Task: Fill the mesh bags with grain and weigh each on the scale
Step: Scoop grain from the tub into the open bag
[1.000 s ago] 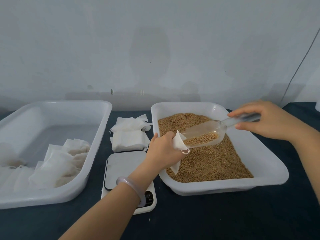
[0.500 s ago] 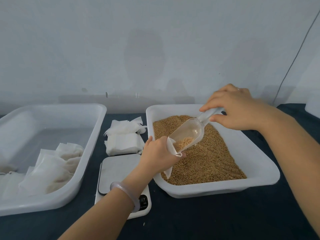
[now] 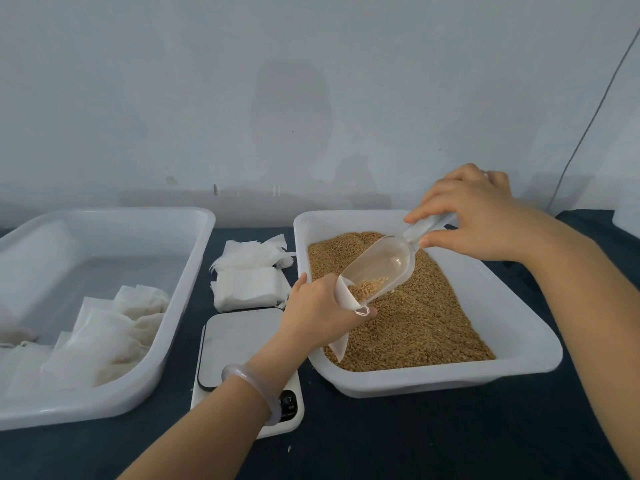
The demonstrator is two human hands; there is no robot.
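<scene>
1. Gripping mesh bag (image 3: 345, 293) in L hand (image 3: 315, 306), fingers curled round its upper part, mouth held open twd scoop. Held over near-left part of grain tub (image 3: 450, 379), lower corner hanging just above the grain (image 3: 433, 323).
2. Pinching handle of clear scoop (image 3: 381, 268) w/ R hand (image 3: 481, 216): thumb below, fingers curled on top, over tub's far side.
3. Vs 1 s ago: scoop tipped from nearly level to steep, handle raised, lip down at bag mouth. R hand now higher and further twd centre.
4. Vs 1 s ago: far less grain in scoop, only a small heap left at the lip, right at bag's opening. Vs 0.5 s ago: approx same pose.
5. Scale (image 3: 239, 341) on dark surface (image 3: 433, 441), just left of grain tub, near end under L forearm. Display too small to read.
6. Behind scale: stack of flat empty bags (image 3: 249, 285), same spot as before.
7. Far left: second white tub (image 3: 86, 410) w/ pile of white bags (image 3: 114, 327) at near end, unchanged.
8. Pale bangle (image 3: 252, 379) on L wrist.
</scene>
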